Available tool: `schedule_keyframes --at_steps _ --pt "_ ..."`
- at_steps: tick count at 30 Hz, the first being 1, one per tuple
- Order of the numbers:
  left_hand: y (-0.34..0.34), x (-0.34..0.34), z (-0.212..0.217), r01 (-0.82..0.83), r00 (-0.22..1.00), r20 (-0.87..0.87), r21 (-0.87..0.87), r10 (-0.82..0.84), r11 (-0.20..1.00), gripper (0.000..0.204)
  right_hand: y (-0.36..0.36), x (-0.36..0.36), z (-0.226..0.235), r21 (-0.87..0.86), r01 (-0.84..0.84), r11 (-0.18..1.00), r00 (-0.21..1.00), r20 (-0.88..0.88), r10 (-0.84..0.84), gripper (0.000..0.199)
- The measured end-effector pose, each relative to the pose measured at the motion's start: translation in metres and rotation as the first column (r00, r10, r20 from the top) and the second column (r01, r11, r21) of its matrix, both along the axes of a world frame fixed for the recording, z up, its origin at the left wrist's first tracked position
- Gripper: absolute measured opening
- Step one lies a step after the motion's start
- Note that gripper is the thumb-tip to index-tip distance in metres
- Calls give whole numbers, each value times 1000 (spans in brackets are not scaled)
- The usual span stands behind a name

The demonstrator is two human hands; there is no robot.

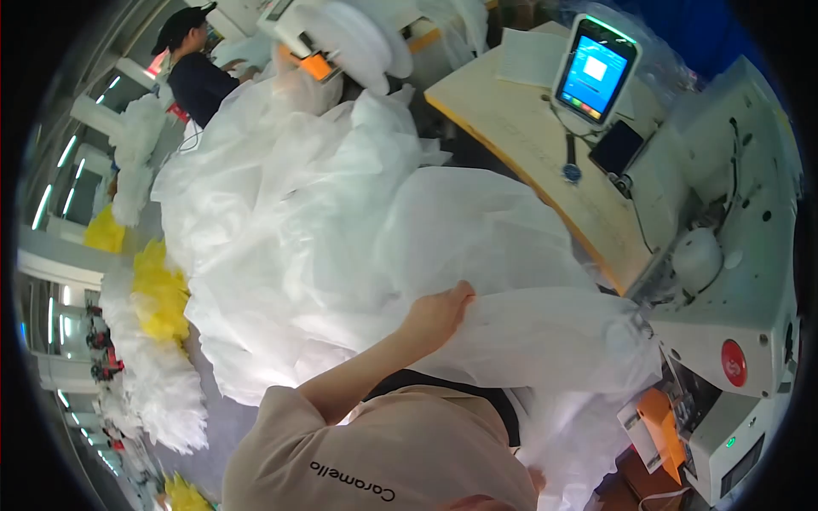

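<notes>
Lit-up screen (596, 70) around one-thirty, watch (571, 162) lying at two o'clock. Yellow pile (160, 291) near nine, plus somebody (201, 87) in a dark cap (179, 27) at ten.

Fabric heap (341, 213) before the person (426, 434), table (503, 111) to its right, screen (596, 64) and watch (571, 162) on table, machine (724, 298) farther right

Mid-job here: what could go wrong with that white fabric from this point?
The white fabric might snag, since its right side lies close beside the white machine. Its layers overlap in loose folds, so a wrong one could get caught. The left hand grips just one spot, so the rest might slip.
</notes>
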State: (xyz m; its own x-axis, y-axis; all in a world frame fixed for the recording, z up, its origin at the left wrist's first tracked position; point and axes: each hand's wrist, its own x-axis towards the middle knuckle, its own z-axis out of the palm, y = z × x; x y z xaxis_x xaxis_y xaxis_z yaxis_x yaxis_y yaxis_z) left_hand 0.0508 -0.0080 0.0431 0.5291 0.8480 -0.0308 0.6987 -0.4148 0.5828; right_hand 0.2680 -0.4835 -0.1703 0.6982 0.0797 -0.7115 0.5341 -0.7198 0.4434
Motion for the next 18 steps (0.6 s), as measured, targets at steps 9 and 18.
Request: schedule_keyframes --at_steps 9,18 --pt "80 -49 34 -284 935 -194 97 298 954 30 140 67 158 696 654 297 642 -718 269 30" --pt "142 -10 43 -324 874 384 2 299 946 23 350 63 245 932 -90 -351 953 -22 -302 27"
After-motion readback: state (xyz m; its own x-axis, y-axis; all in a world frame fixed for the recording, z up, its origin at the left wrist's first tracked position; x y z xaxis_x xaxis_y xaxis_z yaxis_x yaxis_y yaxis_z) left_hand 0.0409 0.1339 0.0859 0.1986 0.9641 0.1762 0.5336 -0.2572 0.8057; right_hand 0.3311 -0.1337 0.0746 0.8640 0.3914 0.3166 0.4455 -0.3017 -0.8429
